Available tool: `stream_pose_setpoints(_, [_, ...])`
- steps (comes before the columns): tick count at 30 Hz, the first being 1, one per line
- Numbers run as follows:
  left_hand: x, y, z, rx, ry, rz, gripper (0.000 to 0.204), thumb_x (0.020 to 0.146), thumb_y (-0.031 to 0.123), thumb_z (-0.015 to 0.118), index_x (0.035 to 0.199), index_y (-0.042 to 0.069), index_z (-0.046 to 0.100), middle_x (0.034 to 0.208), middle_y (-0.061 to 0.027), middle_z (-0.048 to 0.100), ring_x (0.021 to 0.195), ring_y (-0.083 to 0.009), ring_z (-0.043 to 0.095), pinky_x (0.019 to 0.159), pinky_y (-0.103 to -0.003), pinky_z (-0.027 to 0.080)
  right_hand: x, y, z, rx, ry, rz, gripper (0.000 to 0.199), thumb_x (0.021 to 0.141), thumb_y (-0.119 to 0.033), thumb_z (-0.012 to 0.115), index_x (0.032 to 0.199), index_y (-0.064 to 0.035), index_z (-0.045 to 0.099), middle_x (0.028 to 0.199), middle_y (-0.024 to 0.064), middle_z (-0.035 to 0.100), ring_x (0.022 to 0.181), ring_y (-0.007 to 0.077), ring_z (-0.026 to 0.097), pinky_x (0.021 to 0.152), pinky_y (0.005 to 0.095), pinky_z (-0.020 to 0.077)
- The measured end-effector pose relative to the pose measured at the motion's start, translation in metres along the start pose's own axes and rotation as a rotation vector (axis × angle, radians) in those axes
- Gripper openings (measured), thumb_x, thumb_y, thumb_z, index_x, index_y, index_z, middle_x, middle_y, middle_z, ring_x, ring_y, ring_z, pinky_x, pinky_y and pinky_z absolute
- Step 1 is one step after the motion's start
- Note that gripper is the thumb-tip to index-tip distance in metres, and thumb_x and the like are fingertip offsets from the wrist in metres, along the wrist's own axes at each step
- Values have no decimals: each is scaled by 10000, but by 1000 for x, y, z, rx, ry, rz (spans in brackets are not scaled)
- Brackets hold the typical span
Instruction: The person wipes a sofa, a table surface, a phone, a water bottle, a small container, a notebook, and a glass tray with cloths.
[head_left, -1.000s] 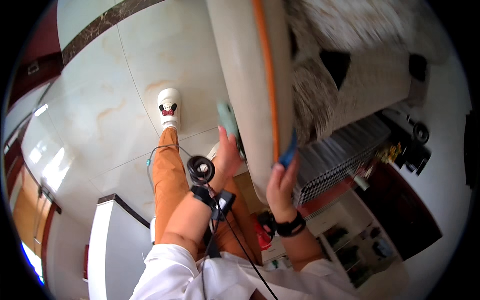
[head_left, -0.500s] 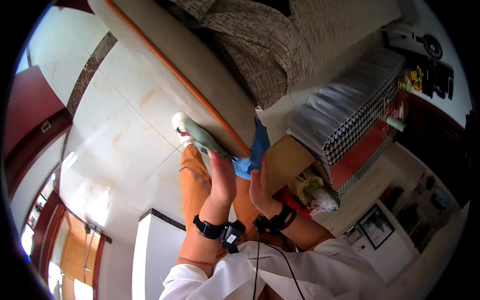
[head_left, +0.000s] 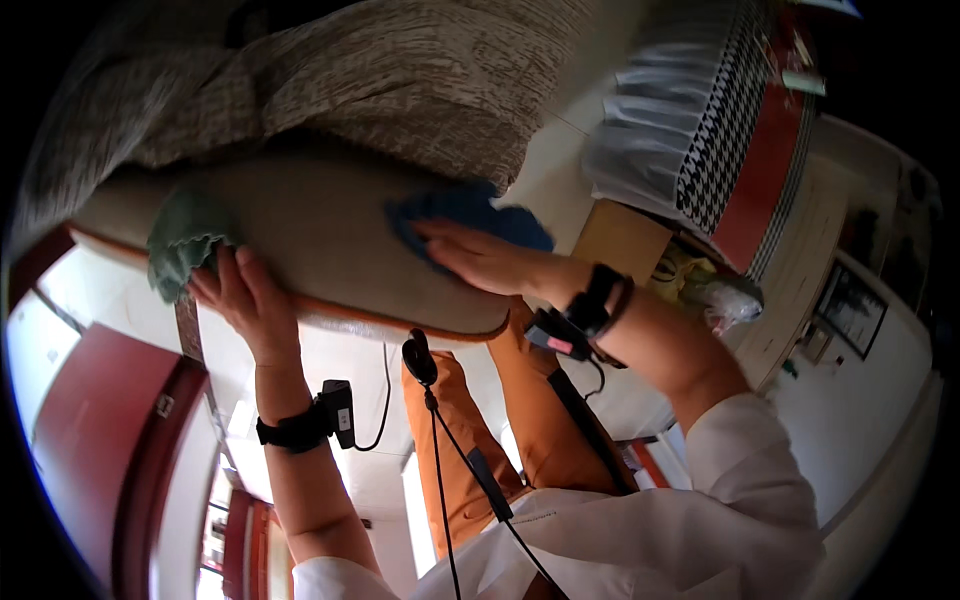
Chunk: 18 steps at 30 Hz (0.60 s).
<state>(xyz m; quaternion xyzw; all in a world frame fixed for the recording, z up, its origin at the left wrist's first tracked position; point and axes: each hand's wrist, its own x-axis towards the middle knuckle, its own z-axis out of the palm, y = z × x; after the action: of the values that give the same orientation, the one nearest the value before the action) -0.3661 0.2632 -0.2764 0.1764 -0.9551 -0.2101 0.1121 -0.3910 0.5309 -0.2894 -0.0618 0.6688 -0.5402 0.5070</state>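
Left grip [head_left: 250,302]: one green cloth [head_left: 187,240]; right grip [head_left: 492,264]: one blue cloth [head_left: 470,204].

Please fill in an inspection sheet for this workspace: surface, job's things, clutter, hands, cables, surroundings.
Surface: orange-edged beige padded furniture panel.
Job's things: crumpled green cloth and dark blue cloth, both against the panel.
Clutter: brown cardboard box; clear plastic bag near it.
Hands: left hand, fingers at the green cloth's lower edge, grip unclear; right hand flat over the blue cloth.
Cables: thin black cables before the person's body, apart from both cloths.
Surroundings: brown textured fabric cover; grey-draped furniture with houndstooth trim.
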Motion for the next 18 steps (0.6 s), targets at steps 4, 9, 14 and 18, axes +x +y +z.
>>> stream_pose_setpoints(4, [-5,-12,10,-84,127,-2,466,866,312,436,1128,-67,507,1351,-281,224,1232,-424,214,1017,-528,136,69,-30,-10,-255,-215,-106,563,930,-446,268,1392,-131,200,1440,97,181,1327,232,162,1084,349,117])
stream_pose_setpoints(9, [0,-20,9,58,130,322,453,862,263,439,1177,-62,460,1302,-271,279,1228,-424,231,992,-553,181,61,23,-58,-249,-137,-282,505,924,-304,300,1389,-129,212,1433,110,211,1334,251,145,1085,343,107])
stream_pose_setpoints(14, [-4,-27,7,62,95,179,439,885,244,460,1236,14,332,1316,-272,277,1170,-516,286,925,-658,184,8,56,-2,-158,100,-100,504,939,-359,250,1335,-51,306,1373,179,300,1309,282,213,1071,381,148])
stream_pose_setpoints(18, [1,-16,6,162,144,601,447,898,236,411,1268,-1,328,1344,-276,238,1215,-497,215,963,-629,145,-9,3,11,-246,-55,-46,497,929,-386,261,1315,-89,357,1401,157,254,1315,329,163,1062,439,169])
